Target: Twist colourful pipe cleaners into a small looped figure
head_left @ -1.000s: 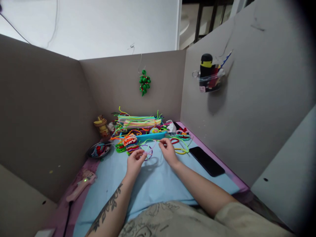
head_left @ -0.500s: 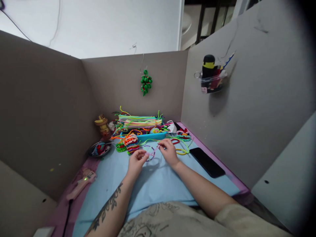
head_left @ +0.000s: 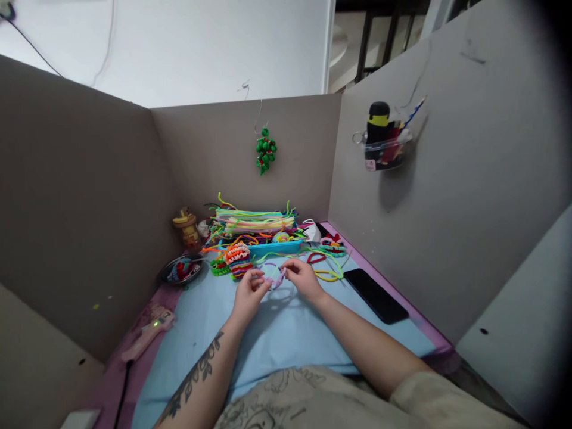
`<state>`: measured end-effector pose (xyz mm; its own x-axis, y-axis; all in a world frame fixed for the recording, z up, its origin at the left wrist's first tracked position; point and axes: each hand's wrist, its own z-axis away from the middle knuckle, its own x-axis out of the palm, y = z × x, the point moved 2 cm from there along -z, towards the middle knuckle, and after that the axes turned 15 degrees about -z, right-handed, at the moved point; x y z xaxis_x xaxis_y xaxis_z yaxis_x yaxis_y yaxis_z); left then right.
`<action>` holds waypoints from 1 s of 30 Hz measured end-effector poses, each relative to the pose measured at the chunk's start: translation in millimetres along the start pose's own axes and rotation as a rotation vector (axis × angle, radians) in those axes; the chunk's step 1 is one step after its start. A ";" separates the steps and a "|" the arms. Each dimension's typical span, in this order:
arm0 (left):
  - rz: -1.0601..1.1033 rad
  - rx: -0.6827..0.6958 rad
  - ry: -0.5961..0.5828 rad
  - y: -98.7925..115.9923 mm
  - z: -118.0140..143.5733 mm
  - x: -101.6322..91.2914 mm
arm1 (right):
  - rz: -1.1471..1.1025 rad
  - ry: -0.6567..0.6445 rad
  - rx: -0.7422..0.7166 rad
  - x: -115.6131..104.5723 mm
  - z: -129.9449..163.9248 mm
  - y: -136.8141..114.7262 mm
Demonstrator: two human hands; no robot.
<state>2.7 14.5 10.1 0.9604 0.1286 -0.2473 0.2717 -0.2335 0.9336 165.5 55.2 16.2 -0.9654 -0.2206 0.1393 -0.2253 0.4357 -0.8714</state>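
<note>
Black phone [head_left: 376, 296] flat near right edge of tabletop [head_left: 106, 380]. Pink corded tool [head_left: 146, 338] by left edge, green light [head_left: 156, 323] lit. Dark bowl [head_left: 166, 276] further back on left edge, red and blue bits [head_left: 181, 270] inside. Yellow-brown cup [head_left: 190, 230] at back left corner. Green ornament [head_left: 266, 152] hangs against panel [head_left: 214, 149] above back edge; clear bin [head_left: 381, 154], loaded, above right edge.

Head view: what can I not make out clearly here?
Head view: purple loop, pinched parts covered by left hand and right hand; joins too small.
Head view: blue tray, floor hidden under piled strands.
Head view: shirt, drawing cut off by bottom edge.
</note>
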 end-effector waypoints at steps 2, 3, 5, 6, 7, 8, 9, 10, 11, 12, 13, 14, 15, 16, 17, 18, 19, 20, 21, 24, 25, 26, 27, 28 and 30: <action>-0.027 0.034 -0.014 0.8 1.0 0.2 | -0.072 -0.075 0.072 2.3 -0.9 1.4; -0.040 0.049 -0.016 1.1 1.5 0.1 | -0.088 -0.111 0.086 3.8 -0.8 1.3; -0.063 0.073 -0.007 1.6 2.1 -0.3 | -0.086 -0.173 0.088 7.3 0.3 -0.2; -0.068 0.081 0.003 1.7 2.3 -0.6 | -0.068 -0.196 0.083 9.1 1.1 -1.1; -0.070 0.087 0.014 1.8 2.3 -0.9 | -0.045 -0.212 0.076 10.7 1.9 -2.1; -0.067 0.089 0.025 1.9 2.3 -1.2 | -0.019 -0.220 0.070 12.1 2.9 -2.9; -0.060 0.089 0.036 2.0 2.2 -1.5 | 0.010 -0.225 0.064 13.4 3.9 -3.5; -0.050 0.086 0.046 2.1 2.2 -1.8 | 0.040 -0.231 0.057 14.7 4.9 -3.9; -0.038 0.083 0.053 2.3 2.3 -2.1 | 0.069 -0.235 0.049 15.9 6.1 -4.2; -0.027 0.081 0.059 2.7 2.3 -2.5 | 0.097 -0.235 0.038 17.0 7.2 -4.5; -0.018 0.078 0.067 3.1 2.5 -2.9 | 0.125 -0.231 0.024 18.1 8.5 -4.7; -0.011 0.075 0.075 3.7 2.6 -3.3 | 0.155 -0.227 0.010 19.4 9.8 -5.0; -0.004 0.071 0.082 4.3 2.7 -3.8 | 0.185 -0.222 -0.004 20.7 11.1 -5.4; 0.004 0.066 0.088 4.9 2.7 -4.1 | 0.210 -0.212 -0.017 22.0 12.5 -5.9; 0.014 0.058 0.093 5.4 2.5 -4.4 | 0.228 -0.199 -0.028 23.3 13.9 -6.4; 0.026 0.047 0.093 5.7 2.2 -4.5 | 0.236 -0.184 -0.039 24.6 15.4 -6.7; 0.042 0.034 0.090 5.9 1.8 -4.4 | 0.233 -0.169 -0.050 25.8 16.8 -6.9; 0.062 0.021 0.087 5.8 1.2 -4.2 | 0.223 -0.155 -0.064 26.9 18.2 -6.8; 0.084 0.009 0.084 5.6 0.6 -3.8 | 0.214 -0.144 -0.083 27.9 19.6 -6.4; 0.156 -0.032 0.071 4.0 -0.6 -2.0 | 0.256 -0.145 -0.170 30.4 24.0 -5.0; 0.173 -0.046 0.065 3.5 -0.6 -1.3 | 0.295 -0.141 -0.208 30.8 25.4 -4.9; 0.184 -0.059 0.056 3.2 -0.4 -0.5 | 0.341 -0.135 -0.244 31.2 26.8 -4.9; 0.189 -0.070 0.045 3.0 0.0 0.2 | 0.387 -0.129 -0.276 31.5 28.1 -5.2; 0.189 -0.082 0.035 3.0 0.5 0.7 | 0.428 -0.126 -0.301 31.9 29.3 -5.6; 0.184 -0.102 0.019 3.2 1.5 1.4 | 0.494 -0.128 -0.333 32.4 30.9 -6.5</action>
<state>5.0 12.4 12.3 0.9916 0.1108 -0.0664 0.0834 -0.1562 0.9842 139.8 18.2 11.9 -0.9473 -0.0170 -0.3200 0.1964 0.7584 -0.6215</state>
